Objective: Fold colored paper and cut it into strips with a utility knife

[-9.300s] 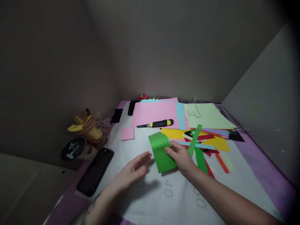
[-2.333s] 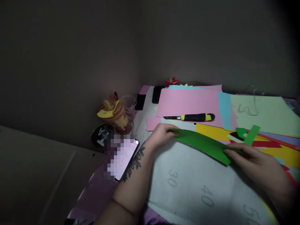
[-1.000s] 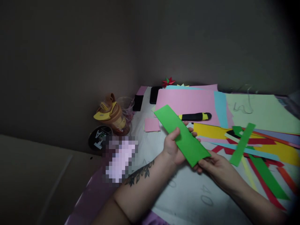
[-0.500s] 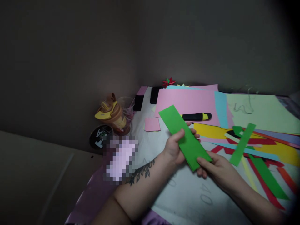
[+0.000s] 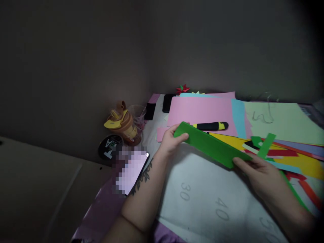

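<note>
A long folded strip of green paper (image 5: 207, 145) is held up over the white, number-marked table cover (image 5: 199, 189). My left hand (image 5: 172, 139) pinches its left end, thumb on the near face. At the right end, my right hand (image 5: 255, 168) grips it with the thumb in front and the other fingers mostly hidden. Just behind the strip lies a black and yellow utility knife (image 5: 211, 126) on a pink paper sheet (image 5: 202, 106).
Coloured paper strips and offcuts (image 5: 301, 160) cover the right side, before a pale green sheet (image 5: 283, 121). To the left stand a brown cup with a yellow lid (image 5: 121, 123), a clear plastic cup (image 5: 138, 113) and a lit phone (image 5: 133, 172). A red paper star (image 5: 182, 89) sits behind.
My left hand has shifted left to the strip's far end, and my right hand has moved right and up. The green strip has turned closer to horizontal and tilted its face.
</note>
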A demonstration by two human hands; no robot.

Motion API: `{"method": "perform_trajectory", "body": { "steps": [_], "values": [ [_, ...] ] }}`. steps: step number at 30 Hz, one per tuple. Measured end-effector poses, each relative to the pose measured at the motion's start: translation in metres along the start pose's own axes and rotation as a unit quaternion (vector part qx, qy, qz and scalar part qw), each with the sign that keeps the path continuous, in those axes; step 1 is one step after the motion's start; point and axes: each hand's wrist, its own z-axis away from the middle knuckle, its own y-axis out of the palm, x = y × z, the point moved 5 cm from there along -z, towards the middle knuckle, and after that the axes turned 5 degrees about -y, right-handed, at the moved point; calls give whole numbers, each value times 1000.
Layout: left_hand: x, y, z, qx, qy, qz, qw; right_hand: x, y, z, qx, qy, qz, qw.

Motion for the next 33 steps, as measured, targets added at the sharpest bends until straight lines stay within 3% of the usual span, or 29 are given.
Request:
{"method": "perform_trajectory", "body": {
  "steps": [3, 6, 8, 13, 17, 19, 21, 24, 27, 29, 33],
  "values": [
    [6, -7, -2, 78, -53, -172, 981, 6, -21, -10, -56, -38, 82, 994],
    [14, -9, -1, 131, -97, -261, 952, 10, -22, -16, -7, -84, 80, 993],
    [18, -8, 0, 132, -102, -281, 945, 12, -19, -17, 19, -105, 75, 991],
    [17, -8, -3, 91, -75, -259, 959, 13, -23, -14, -5, -114, 145, 983],
    [11, -15, -10, -5, -20, -192, 981, 11, -28, -14, -14, -99, 159, 982],
    [9, -15, -11, -63, 16, -148, 987, 8, -23, -14, 5, -73, 83, 994],
    [11, -6, -7, -84, 36, -77, 993, 6, -13, -12, 15, -39, -54, 998],
    [25, 28, 6, 6, -18, 106, 994, 9, 13, -2, 42, 11, -219, 975],
    [37, 57, 21, 81, -89, 230, 966, 15, 40, 13, 129, 37, -245, 960],
    [41, 62, 25, 74, -117, 271, 952, 18, 49, 21, 182, 28, -233, 955],
    [39, 53, 22, 39, -126, 340, 931, 22, 49, 26, 249, -24, -187, 950]
  ]
}}
